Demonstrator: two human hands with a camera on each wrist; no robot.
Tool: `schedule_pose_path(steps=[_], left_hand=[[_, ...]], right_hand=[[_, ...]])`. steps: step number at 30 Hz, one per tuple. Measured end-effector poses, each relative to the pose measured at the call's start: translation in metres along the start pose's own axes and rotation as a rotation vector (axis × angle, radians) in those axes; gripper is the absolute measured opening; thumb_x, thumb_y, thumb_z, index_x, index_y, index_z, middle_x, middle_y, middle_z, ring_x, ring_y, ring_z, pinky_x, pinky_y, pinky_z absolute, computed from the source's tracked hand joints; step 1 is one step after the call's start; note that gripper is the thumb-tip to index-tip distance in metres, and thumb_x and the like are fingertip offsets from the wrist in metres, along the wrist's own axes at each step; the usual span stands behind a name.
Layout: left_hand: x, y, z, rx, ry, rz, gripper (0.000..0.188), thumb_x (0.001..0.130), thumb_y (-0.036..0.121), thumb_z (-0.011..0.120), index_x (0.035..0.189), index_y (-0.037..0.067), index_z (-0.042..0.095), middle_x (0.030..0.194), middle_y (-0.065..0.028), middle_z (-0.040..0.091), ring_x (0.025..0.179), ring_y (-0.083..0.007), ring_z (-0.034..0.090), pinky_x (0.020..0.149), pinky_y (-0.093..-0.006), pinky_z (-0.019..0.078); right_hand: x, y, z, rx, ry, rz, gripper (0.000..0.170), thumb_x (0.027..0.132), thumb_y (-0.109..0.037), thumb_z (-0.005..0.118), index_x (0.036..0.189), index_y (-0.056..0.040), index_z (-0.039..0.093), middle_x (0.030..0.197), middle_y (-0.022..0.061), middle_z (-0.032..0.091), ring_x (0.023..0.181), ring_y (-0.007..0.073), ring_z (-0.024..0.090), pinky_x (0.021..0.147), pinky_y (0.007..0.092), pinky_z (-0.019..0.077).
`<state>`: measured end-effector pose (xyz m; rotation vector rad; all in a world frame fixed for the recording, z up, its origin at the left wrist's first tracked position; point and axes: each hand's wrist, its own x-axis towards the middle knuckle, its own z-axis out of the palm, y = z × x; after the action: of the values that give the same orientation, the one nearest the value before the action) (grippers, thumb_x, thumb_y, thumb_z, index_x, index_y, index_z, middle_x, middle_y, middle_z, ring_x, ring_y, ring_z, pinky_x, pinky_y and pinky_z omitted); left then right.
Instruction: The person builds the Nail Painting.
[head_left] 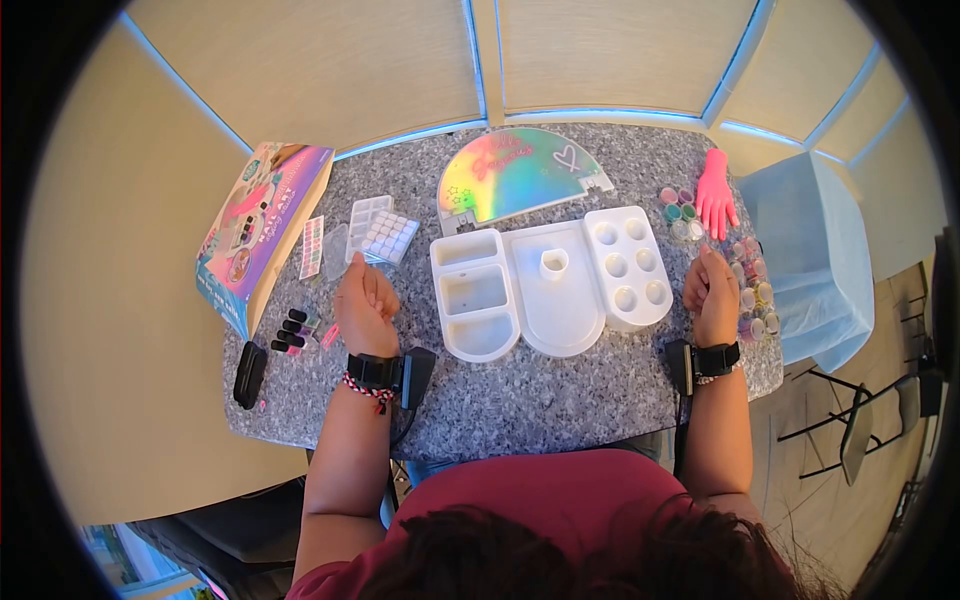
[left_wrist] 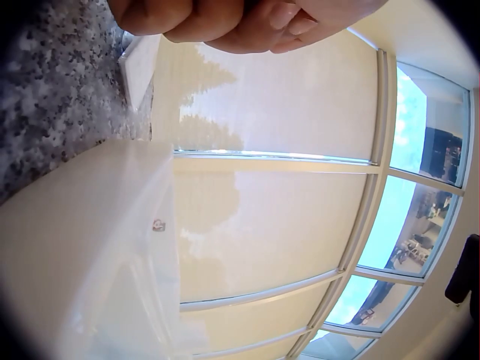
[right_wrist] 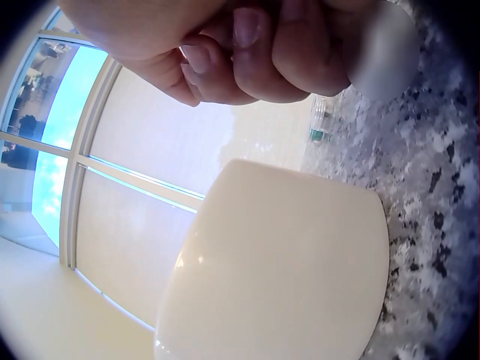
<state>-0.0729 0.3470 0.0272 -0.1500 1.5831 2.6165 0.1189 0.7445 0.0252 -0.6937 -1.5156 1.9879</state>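
My left hand rests over the table left of a white plastic tray, fingers loosely curled and holding nothing. Close past its fingertips lies a clear compartment box with small white pieces. On the tray's other side is my right hand, also loosely curled with nothing visible in its grasp. Small jars with coloured contents stand right beside it. In the right wrist view the curled fingers hang near the tray's glossy side wall. The left wrist view shows only the undersides of the left fingers.
Behind the tray lies a shiny rainbow half-round panel. A pink model hand lies at the back right. On the left are a nail art box, small black-capped bottles, a sticker sheet and a black case.
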Motion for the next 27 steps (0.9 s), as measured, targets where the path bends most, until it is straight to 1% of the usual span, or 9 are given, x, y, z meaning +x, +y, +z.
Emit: schedule_pose_path(steps=[6,9,11,12,14,16,18,22,27], left_hand=[[0.0,0.004,-0.001,0.062,-0.05,-0.044,0.052,0.117,0.037,0.055,0.071,0.019,0.039,0.06,0.0048,0.031,0.048,-0.0084,0.024,0.046,-0.0289,0.0221],[0.003,0.018,0.0,0.083,-0.232,-0.221,0.039,0.116,0.038,0.057,0.084,0.017,0.052,0.071,0.0031,0.05,0.057,-0.0084,0.037,0.054,-0.0277,0.0326],[0.006,0.024,0.019,0.39,-0.267,-0.186,0.034,0.116,0.036,0.056,0.098,0.009,0.066,0.086,0.0002,0.061,0.071,-0.0089,0.049,0.065,-0.0276,0.0398],[0.016,0.024,0.015,0.406,-0.358,-0.193,0.035,0.116,0.034,0.055,0.126,0.003,0.069,0.121,-0.0079,0.072,0.103,-0.014,0.063,0.089,-0.0321,0.0519],[0.03,0.023,0.023,0.396,-0.387,-0.2,0.041,0.116,0.037,0.056,0.136,0.003,0.066,0.134,-0.0112,0.07,0.116,-0.0181,0.063,0.1,-0.0351,0.0512],[0.045,0.023,0.027,0.373,-0.414,-0.24,0.059,0.116,0.04,0.056,0.158,-0.001,0.054,0.158,-0.0199,0.06,0.146,-0.0296,0.057,0.124,-0.0429,0.0453],[0.051,0.025,0.032,0.372,-0.417,-0.221,0.06,0.116,0.04,0.056,0.159,-0.001,0.053,0.161,-0.0211,0.058,0.149,-0.0306,0.055,0.126,-0.0435,0.0432],[0.051,0.027,0.042,0.392,-0.411,-0.187,0.064,0.116,0.041,0.056,0.163,-0.002,0.049,0.168,-0.0244,0.05,0.157,-0.0339,0.047,0.133,-0.0445,0.0349],[0.067,0.017,0.032,0.398,-0.469,-0.248,0.069,0.115,0.047,0.055,0.166,0.001,0.046,0.173,-0.0273,0.041,0.162,-0.0346,0.04,0.134,-0.0444,0.0326]], right_hand=[[0.007,-0.002,-0.007,0.093,-0.016,0.055,0.042,0.114,-0.036,0.062,0.08,-0.0173,0.046,0.064,-0.0076,0.038,0.052,0.0059,0.033,0.048,0.026,0.0212],[0.017,-0.016,-0.015,0.216,-0.124,0.104,0.036,0.113,-0.037,0.062,0.087,-0.0156,0.051,0.073,-0.0046,0.048,0.061,0.009,0.043,0.055,0.0269,0.0302],[0.022,-0.034,-0.008,0.24,-0.211,0.073,0.031,0.112,-0.037,0.062,0.092,-0.014,0.056,0.08,-0.0021,0.057,0.068,0.0109,0.051,0.06,0.0274,0.0365],[0.024,-0.047,0.0,0.187,-0.242,0.076,0.027,0.112,-0.037,0.062,0.101,-0.0121,0.06,0.096,0.0027,0.066,0.082,0.0132,0.057,0.07,0.0291,0.0416],[0.045,-0.056,-0.003,0.113,-0.425,0.102,0.042,0.112,-0.04,0.058,0.133,-0.0048,0.066,0.146,0.0169,0.07,0.121,0.0223,0.066,0.099,0.0366,0.0517],[0.052,-0.065,0.013,0.076,-0.504,0.129,0.047,0.113,-0.041,0.055,0.138,-0.0032,0.065,0.152,0.0185,0.066,0.128,0.0249,0.065,0.106,0.0394,0.0511],[0.068,-0.066,0.016,0.006,-0.63,0.178,0.06,0.115,-0.044,0.048,0.155,0.0004,0.058,0.163,0.0207,0.058,0.147,0.0307,0.057,0.123,0.0457,0.0451],[0.087,-0.047,0.025,-0.027,-0.658,0.166,0.064,0.116,-0.042,0.047,0.16,0.0038,0.052,0.166,0.0201,0.055,0.155,0.0324,0.05,0.127,0.0457,0.0415],[0.099,-0.044,0.034,-0.036,-0.632,0.196,0.066,0.116,-0.045,0.048,0.16,0.004,0.052,0.164,0.0201,0.056,0.146,0.0305,0.056,0.123,0.0442,0.0456]])
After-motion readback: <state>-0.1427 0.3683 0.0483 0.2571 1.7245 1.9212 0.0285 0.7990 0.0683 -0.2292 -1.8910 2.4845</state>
